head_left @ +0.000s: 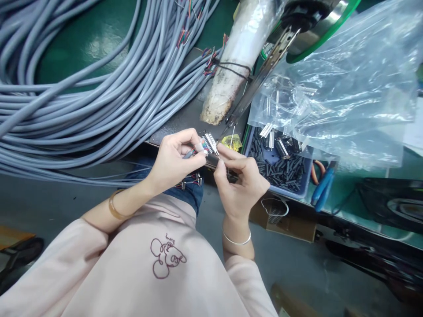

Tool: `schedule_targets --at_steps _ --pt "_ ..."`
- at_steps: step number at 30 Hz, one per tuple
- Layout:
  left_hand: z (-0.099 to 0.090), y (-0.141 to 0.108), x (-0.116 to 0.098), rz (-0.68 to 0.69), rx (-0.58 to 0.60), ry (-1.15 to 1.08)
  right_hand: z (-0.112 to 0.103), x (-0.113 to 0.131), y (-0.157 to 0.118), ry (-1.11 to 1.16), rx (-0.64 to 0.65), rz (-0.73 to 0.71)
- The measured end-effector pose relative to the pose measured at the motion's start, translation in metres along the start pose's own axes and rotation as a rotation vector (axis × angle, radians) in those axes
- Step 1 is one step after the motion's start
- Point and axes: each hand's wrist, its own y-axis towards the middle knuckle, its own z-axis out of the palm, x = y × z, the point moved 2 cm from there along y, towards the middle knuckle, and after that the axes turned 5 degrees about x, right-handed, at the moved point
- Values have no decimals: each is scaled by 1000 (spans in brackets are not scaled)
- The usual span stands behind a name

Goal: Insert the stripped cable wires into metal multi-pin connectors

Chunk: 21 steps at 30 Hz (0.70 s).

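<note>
Near the bench edge, my left hand [178, 156] pinches the coloured wires at the end of a grey cable. A metal multi-pin connector [210, 144] sits at those wires, between my two hands. My right hand [238, 178] is closed at the connector's right end, thumb and forefinger together near its lower corner; whether it grips the connector or some small part is hidden. The tip of a soldering tool [230, 121] stands just above the connector. A yellow piece [232, 142] lies behind my right fingers.
Bundled grey cables [109, 105] fill the left. A blue tray [302, 187] holds black tubes and connectors, partly under a plastic bag [357, 83]. Blue-handled pliers [324, 187] lie right of it. A wrapped white column [231, 66] and a green-rimmed reel [317, 39] stand behind.
</note>
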Motion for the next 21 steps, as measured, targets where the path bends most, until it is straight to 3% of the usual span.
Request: schedule_targets --at_steps 11,21 --pt "5 10 -10 -46 49 -49 -5 -2 15 40 -15 -22" --pt "4 13 -16 -56 82 -91 -8 6 25 -90 -43 -138"
